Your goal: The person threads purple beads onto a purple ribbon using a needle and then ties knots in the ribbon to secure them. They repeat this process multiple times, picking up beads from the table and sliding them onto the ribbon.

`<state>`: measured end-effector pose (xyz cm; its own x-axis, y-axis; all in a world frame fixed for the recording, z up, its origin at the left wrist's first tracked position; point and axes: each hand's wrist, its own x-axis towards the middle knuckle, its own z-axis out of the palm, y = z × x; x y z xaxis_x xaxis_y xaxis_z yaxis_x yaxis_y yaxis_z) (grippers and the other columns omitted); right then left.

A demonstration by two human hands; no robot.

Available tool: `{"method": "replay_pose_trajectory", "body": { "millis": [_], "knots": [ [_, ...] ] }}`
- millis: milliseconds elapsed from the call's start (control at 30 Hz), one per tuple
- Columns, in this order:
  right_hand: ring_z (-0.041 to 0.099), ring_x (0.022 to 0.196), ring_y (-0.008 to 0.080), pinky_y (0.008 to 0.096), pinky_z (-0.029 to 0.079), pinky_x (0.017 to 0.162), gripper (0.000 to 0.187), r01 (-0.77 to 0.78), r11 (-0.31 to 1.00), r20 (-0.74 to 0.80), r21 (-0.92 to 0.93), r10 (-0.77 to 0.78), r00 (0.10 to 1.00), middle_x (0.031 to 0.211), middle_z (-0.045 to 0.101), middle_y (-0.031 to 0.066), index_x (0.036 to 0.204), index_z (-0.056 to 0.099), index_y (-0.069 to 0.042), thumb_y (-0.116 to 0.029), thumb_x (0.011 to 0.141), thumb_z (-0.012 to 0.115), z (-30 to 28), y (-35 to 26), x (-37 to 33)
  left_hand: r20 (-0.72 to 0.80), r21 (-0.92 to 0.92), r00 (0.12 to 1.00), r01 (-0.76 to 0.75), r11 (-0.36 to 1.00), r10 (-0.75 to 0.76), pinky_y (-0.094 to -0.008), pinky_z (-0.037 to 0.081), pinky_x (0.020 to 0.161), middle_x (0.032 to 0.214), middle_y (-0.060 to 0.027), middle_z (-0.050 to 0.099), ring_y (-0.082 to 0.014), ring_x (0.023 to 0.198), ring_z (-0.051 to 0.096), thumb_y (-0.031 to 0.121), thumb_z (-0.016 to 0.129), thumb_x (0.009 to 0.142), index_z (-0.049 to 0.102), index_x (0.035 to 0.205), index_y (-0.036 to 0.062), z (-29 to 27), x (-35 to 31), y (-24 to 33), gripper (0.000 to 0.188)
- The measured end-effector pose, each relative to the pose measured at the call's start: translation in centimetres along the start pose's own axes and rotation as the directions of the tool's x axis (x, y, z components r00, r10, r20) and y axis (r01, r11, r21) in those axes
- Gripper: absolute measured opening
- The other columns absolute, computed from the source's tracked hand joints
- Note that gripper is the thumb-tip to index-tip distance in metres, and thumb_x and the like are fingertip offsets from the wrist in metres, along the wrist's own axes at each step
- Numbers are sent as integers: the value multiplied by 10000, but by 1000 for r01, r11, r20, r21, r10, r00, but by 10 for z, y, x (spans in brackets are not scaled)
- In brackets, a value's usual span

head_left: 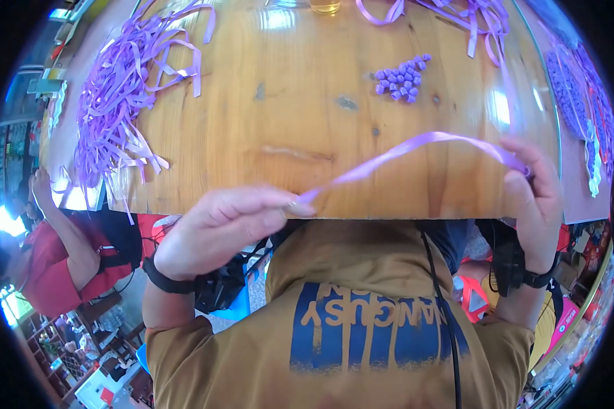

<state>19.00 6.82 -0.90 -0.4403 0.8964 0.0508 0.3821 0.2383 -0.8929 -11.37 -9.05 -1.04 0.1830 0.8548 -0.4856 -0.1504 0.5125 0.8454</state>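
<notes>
A purple ribbon [416, 141] arches loosely between my two hands, just above the near edge of the wooden table. My left hand [228, 221] pinches one end between thumb and fingertips. The other end is gripped by the thumb and fingers of my right hand [540, 194], where a small rolled bit of purple shows. Beyond the ribbon lies a small pile of short purple rolls [401, 78]. From the far right, a strand [510, 95] trails down toward my right hand; I cannot tell whether it joins the held ribbon.
A large heap of loose purple ribbons [116, 102] covers the table's left side. More ribbons [481, 20] lie at the far right, and a glass [325, 5] stands at the far edge. Purple items [569, 88] fill the right-hand surface. At left sits a person in a red sleeve [58, 262].
</notes>
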Motion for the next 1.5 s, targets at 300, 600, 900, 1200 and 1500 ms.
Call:
{"method": "replay_pose_trajectory", "body": {
  "millis": [300, 600, 900, 1200, 1500],
  "knots": [
    [511, 514, 174, 276, 384, 484, 381, 422, 903, 382, -78, -364, 850, 738, 602, 60, 1025, 604, -45, -180, 692, 732, 39, -25, -16, 260, 115, 944, -239, 964, 203, -263, 350, 935, 1174, -87, 534, -134, 1100, 473, 45, 424, 925, 456, 1243, -15, 36, 24, 3, 325],
    [549, 520, 209, 298, 391, 469, 174, 489, 867, 336, 92, -489, 805, 671, 587, 56, 882, 612, -53, -79, 724, 681, 52, -16, -21, 234, -34, 952, -193, 981, 196, -247, 361, 878, 1020, -54, 527, -103, 983, 480, 64, 449, 912, 457, 1109, -20, 59, 35, -1, 214],
    [561, 580, 181, 271, 428, 515, 266, 244, 966, 321, 80, -257, 912, 782, 586, 76, 952, 563, -28, -41, 713, 678, 46, -15, -22, -134, 8, 947, -292, 956, 291, -170, 324, 537, 721, 44, 453, -1, 606, 398, 62, 576, 837, 476, 1113, 27, 61, 40, 14, 296],
    [569, 688, 218, 292, 477, 610, 316, 335, 942, 464, 25, -308, 831, 834, 567, 101, 1029, 538, -33, -101, 751, 670, 15, -12, 2, 231, 329, 936, -332, 884, 265, -212, 314, 499, 675, 22, 494, -32, 579, 380, 138, 576, 857, 590, 853, 18, 61, 43, 14, 121],
    [471, 768, 71, 231, 407, 705, 255, 409, 898, 88, -165, -399, 913, 860, 531, -28, 1032, 550, -17, -232, 931, 459, -80, 37, 185, -306, -68, 854, -461, 885, 421, -240, 258, 428, 555, 5, 379, -93, 450, 331, 159, 485, 870, 474, 729, 6, 31, -8, 20, 208]
  ]
}}
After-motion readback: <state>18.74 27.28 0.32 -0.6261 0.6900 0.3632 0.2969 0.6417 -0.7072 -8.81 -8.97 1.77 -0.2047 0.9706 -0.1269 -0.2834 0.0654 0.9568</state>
